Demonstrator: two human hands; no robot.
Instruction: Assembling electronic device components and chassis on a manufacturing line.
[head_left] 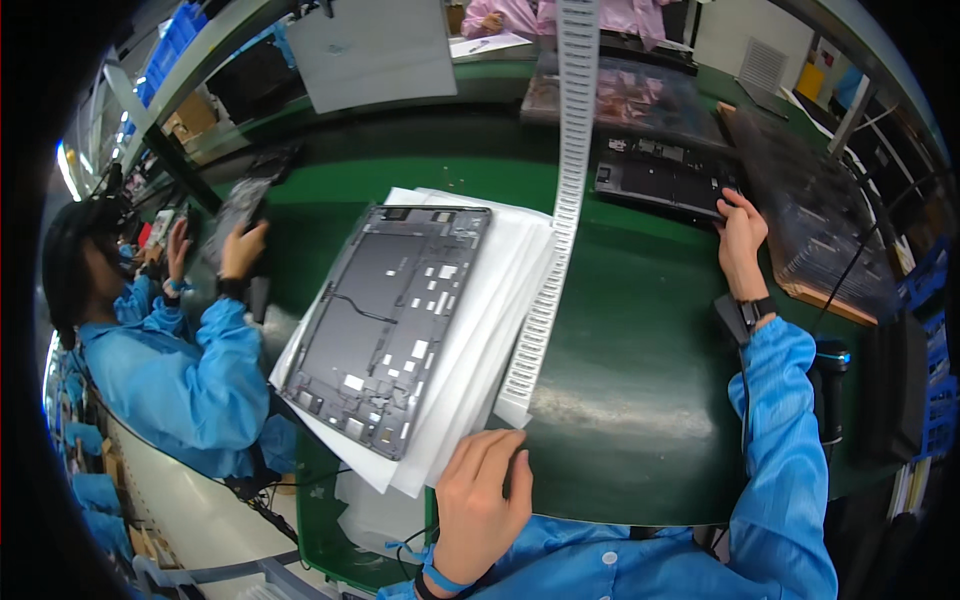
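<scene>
My right hand (742, 235) grips the near right corner of a dark laptop chassis (655, 185) at the back right of the bench, thumb and fingers on its edge. My left hand (480, 490) is loosely curled at the bench's front edge, thumb apart from the fingers, with nothing seen in it. Its fingertips are close to the lower end of a long white label strip (545, 325). Left of the strip, a larger grey laptop chassis (365, 285) with small white patches and a black cable lies tilted on a stack of white sheets (500, 320).
Clear plastic trays (815, 215) are stacked at the right, with a handheld scanner (832, 375) nearby. Another tray with parts (640, 95) sits at the back. A co-worker in blue (180, 370) holds a dark part at the left. A green bin (330, 530) stands below the bench edge.
</scene>
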